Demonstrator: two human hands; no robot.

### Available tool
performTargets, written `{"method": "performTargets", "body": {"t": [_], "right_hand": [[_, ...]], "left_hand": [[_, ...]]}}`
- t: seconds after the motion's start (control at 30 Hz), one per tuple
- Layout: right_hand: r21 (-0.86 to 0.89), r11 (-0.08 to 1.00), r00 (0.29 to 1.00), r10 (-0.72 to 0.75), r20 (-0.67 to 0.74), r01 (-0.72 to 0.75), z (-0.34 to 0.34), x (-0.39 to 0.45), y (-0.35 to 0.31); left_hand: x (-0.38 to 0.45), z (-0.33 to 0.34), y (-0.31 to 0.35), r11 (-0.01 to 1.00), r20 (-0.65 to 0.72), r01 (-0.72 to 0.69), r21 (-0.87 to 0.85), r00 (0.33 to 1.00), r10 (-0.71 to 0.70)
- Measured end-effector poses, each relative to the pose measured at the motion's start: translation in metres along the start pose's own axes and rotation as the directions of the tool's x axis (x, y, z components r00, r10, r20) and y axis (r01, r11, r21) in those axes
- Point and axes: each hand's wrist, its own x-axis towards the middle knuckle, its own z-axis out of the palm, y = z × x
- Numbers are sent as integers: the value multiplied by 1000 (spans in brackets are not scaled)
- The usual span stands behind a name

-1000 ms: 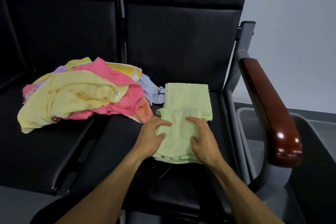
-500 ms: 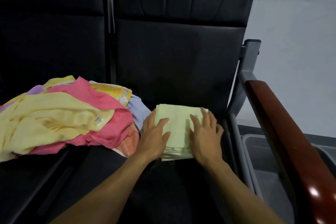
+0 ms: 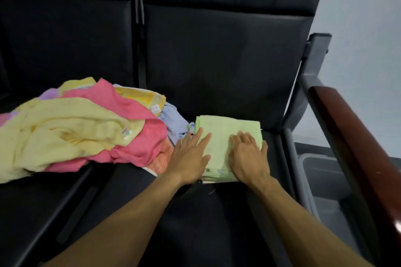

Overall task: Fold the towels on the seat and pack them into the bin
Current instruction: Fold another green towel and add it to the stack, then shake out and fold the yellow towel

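A light green towel, folded into a small square, lies on the right black seat. My left hand lies flat on the towel's left edge with straight fingers. On the right half of the towel my right hand presses down, fingers spread. To the left, a loose pile of towels in yellow, pink, pale blue and orange spans both seats. The grey bin stands on the floor to the right, beyond the armrest.
A dark red wooden armrest on a grey metal frame stands between the seat and the bin. Black seat backs rise behind. A pale wall is at the far right.
The green towel was folded over from a longer strip into a compact square. Both hands slid up onto it and flattened out. The camera view shifted.
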Motion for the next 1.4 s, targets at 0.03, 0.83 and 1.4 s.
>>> {"method": "performTargets", "body": {"t": [0.03, 0.83, 1.4], "right_hand": [[19, 1000, 999, -7, -46, 8, -8, -5, -6], [422, 771, 842, -539, 33, 477, 33, -16, -278], [660, 636, 815, -576, 61, 400, 48, -21, -316]], "left_hand": [[-12, -8, -5, 1000, -43, 20, -12, 999, -21], [-153, -85, -165, 829, -647, 472, -300, 538, -541], [-164, -97, -182, 547, -397, 342, -764, 419, -817]]}}
